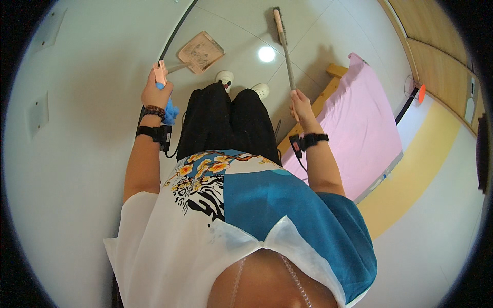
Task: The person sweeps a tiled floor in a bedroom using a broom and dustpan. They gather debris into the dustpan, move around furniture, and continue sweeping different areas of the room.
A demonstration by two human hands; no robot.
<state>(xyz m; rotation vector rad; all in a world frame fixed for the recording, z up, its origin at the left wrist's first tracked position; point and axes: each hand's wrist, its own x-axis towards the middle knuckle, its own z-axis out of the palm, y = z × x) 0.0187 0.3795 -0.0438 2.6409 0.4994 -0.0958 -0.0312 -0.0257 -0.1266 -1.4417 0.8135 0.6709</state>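
Note:
My left hand [156, 90] is closed round the upper end of a long-handled dustpan [202, 52], whose pink pan lies on the tiled floor beyond my feet. Something blue and fluffy [170, 112] hangs just below that hand, beside the wrist. My right hand [302, 106] grips the grey handle of a broom [288, 63]. The broom's pink head with dark bristles is on or near the floor at the top of the view, right of the dustpan and apart from it. Whether the bristles touch the floor, I cannot tell.
A wall [77, 154] runs along the left side. At the right stands a wooden frame [327, 94] beside a pink cloth [362, 115]. Wooden cabinet doors [435, 65] are at the upper right, near an orange round object [421, 93]. White clogs [261, 90] are on my feet.

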